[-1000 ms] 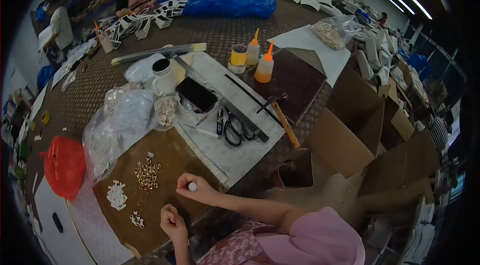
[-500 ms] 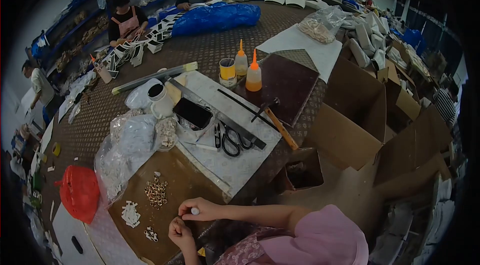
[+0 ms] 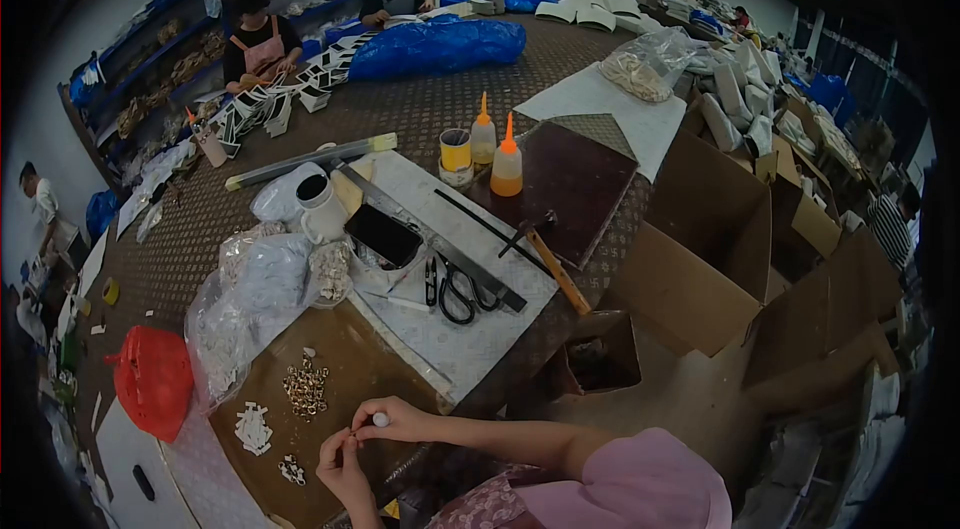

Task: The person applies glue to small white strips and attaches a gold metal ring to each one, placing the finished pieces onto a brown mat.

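Beside the brass pile (image 3: 305,387), a white bead (image 3: 381,419) is pinched by the right hand (image 3: 402,419) against a tiny piece (image 3: 352,436) nipped in the left hand (image 3: 340,466), for steadiness.

Fittings pile (image 3: 304,387) on board (image 3: 372,367), left of scissors (image 3: 460,291) on mat (image 3: 470,339)

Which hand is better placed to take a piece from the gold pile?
Probably the left hand: it is on the side of the gold pile, while the right hand pinches a small white thing.
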{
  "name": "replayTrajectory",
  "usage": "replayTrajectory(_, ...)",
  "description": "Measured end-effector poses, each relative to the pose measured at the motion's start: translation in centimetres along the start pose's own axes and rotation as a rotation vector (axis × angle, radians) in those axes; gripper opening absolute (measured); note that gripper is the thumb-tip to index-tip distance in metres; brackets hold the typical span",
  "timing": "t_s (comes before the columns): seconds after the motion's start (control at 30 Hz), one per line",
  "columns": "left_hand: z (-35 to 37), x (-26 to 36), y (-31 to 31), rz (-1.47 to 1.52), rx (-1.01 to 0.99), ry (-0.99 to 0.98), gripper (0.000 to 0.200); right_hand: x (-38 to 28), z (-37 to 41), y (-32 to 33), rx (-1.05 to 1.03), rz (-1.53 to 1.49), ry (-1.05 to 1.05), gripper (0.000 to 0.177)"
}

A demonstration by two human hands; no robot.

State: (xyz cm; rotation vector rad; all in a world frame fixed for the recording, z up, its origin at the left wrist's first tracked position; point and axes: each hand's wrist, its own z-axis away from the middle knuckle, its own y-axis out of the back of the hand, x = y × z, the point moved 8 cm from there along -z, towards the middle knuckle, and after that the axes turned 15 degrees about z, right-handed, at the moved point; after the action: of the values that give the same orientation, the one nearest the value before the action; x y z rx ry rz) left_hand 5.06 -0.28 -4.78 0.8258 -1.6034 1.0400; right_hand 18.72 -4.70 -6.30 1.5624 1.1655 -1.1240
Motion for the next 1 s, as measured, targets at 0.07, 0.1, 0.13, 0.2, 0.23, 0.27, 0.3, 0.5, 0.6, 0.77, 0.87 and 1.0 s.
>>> replayTrajectory(0.07, 0.0, -0.3, 0.1, 0.024, -0.007, 0.051, 0.012, -0.1, 0.0, -0.1, -0.027, -0.049, -0.005, 0.014)
replayTrajectory(0.1, 0.0, -0.1, 0.0, 0.039, -0.008, 0.067, 0.013, -0.2, 0.0, -0.3, -0.042, -0.073, -0.007, 0.013)
replayTrajectory(0.13, -0.1, 0.0, -0.1, 0.052, -0.010, 0.082, 0.013, -0.1, 0.0, -0.4, -0.058, -0.077, -0.030, 0.013)
replayTrajectory(0.2, -0.5, 0.3, -0.5, 0.109, -0.066, 0.146, 0.014, 0.1, 0.1, -0.5, -0.089, -0.085, -0.078, 0.012)
replayTrajectory(0.23, -0.7, 0.2, -0.6, 0.138, -0.095, 0.178, 0.015, 0.0, 0.1, -0.5, -0.098, -0.092, -0.072, 0.012)
replayTrajectory(0.27, -1.0, -0.4, -0.5, 0.205, -0.114, 0.216, 0.015, -0.2, 0.1, -0.4, -0.107, -0.099, -0.067, 0.013)
replayTrajectory(0.3, -1.2, -1.2, -0.5, 0.273, -0.132, 0.255, 0.015, -0.4, 0.1, -0.4, -0.118, -0.106, -0.063, 0.013)
replayTrajectory(0.5, -1.8, -2.4, -0.1, 0.249, -0.099, 0.272, 0.010, 0.7, 0.0, 0.0, -0.029, -0.118, -0.175, 0.015)
replayTrajectory(0.6, -2.6, 0.7, 3.0, -0.318, 0.027, 0.001, 0.008, 1.7, -0.3, 0.1, 0.081, -0.105, -0.153, 0.014)
replayTrajectory(0.77, -2.5, 3.8, 8.3, -0.949, 0.140, -0.273, 0.010, 2.7, -0.5, 1.1, 0.135, -0.297, -0.219, 0.009)
replayTrajectory(0.87, -3.7, 4.5, 8.8, -0.968, 0.152, -0.366, 0.010, 2.2, -0.6, 0.8, 0.104, -0.294, -0.237, 0.012)
replayTrajectory(1.0, -7.6, 3.2, 8.0, -0.914, 0.106, -0.398, 0.012, 1.9, -0.6, 0.7, 0.086, -0.288, -0.259, 0.013)
